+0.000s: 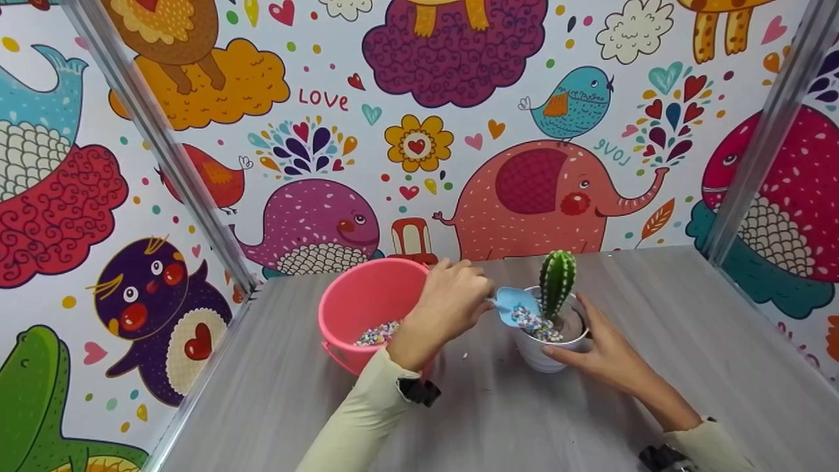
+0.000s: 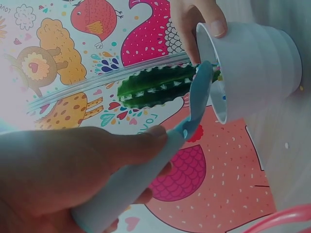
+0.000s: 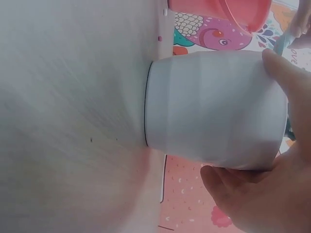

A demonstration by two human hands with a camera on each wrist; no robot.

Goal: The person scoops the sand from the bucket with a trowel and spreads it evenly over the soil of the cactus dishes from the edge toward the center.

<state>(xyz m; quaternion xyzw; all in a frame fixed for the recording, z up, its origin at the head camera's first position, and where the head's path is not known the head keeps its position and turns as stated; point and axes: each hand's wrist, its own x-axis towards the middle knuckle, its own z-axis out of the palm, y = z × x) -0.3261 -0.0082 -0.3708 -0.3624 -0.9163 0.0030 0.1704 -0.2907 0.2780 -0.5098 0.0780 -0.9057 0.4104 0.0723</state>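
Note:
My left hand (image 1: 452,301) grips the handle of a small light-blue scoop (image 2: 200,94). In the head view the scoop tips at the left rim of a white ridged flowerpot (image 3: 214,107), with multicoloured pebbles (image 1: 524,316) on its blade and at the rim. Upright in the pot stands a green ribbed cactus (image 1: 557,278), beside more pebbles and a bare brownish patch. My right hand (image 1: 609,347) holds the pot from the right, thumb at the near rim and fingers around the far side.
Left of the pot is a pink bucket (image 1: 331,314) with more pebbles (image 1: 379,333) inside, partly behind my left forearm. One loose white pebble (image 1: 465,355) lies on the grey wood-grain table (image 1: 524,419). Cartoon-printed panels (image 1: 406,85) with metal corner strips enclose the back and sides.

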